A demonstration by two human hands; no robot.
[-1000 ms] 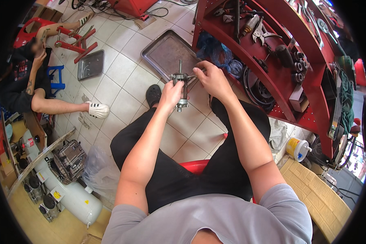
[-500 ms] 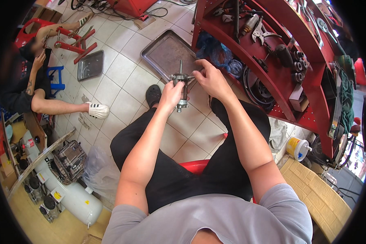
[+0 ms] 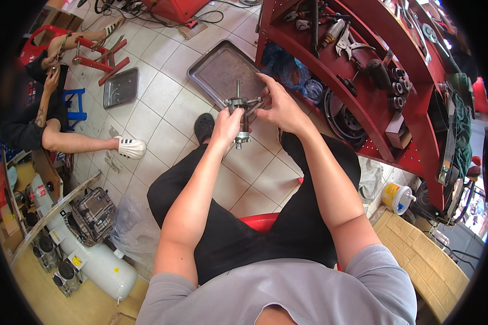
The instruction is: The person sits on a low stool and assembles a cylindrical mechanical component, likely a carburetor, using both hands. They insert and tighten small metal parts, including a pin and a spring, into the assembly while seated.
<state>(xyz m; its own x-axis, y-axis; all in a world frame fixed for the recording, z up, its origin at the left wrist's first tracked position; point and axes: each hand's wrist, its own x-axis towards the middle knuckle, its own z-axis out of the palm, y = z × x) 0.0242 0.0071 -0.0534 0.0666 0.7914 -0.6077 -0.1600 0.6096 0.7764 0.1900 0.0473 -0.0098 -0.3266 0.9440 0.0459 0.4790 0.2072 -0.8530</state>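
In front of my knees I hold a metal assembly [image 3: 243, 135] that looks like a jaw puller: a central rod points away, short arms stand out at its head, and a ringed end with a bolt faces me. My left hand [image 3: 227, 128] is closed around its middle, thumb along the top. Beside the head's right-hand arm is my right hand [image 3: 285, 111], its fingers spread and curved about that arm. Whether its fingertips touch the metal is hard to tell.
A grey metal tray [image 3: 228, 67] lies on the tiles beyond my hands. To the right stands a red tool rack [image 3: 377, 103] holding pliers and sockets. On the left are a seated person [image 3: 73, 135], a smaller tray [image 3: 121, 88] and a white tank [image 3: 111, 271].
My right hand's fingers have opened wider and moved slightly left around the assembly's right-hand arm. The assembly has turned or shifted slightly in my left hand, which keeps its grip.
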